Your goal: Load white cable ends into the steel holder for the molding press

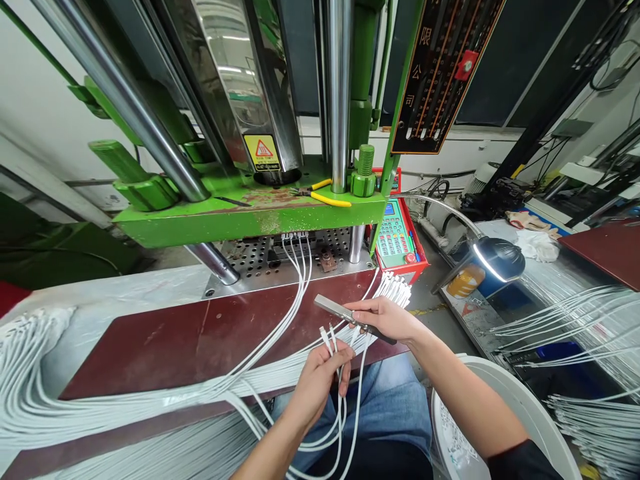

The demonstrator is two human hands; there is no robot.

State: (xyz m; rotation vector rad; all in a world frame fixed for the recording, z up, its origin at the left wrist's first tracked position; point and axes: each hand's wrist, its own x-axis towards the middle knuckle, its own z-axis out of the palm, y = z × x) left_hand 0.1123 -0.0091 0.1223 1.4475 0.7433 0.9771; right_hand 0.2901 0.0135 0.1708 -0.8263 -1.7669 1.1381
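Note:
Low in front of my lap, my left hand [327,367] is closed around a few white cables [341,423], their pale connector ends [327,339] sticking up above the fingers. Just to the right and higher, my right hand [383,319] grips a flat silver metal tool with a dark end [334,307]. Its exact kind is hard to make out, partly because the fingers cover its middle. A thick bundle of white cables [200,393] runs across the brown board [165,333] behind my hands. Several cables lead up from it into the press.
A green press [270,217] with steel columns stands ahead, yellow-handled pliers [330,199] lying on its plate. To its right are a red control box [400,233] and a lamp [493,259]. A white bin [520,393] sits by my right arm; more cables lie on the right-hand table [485,303].

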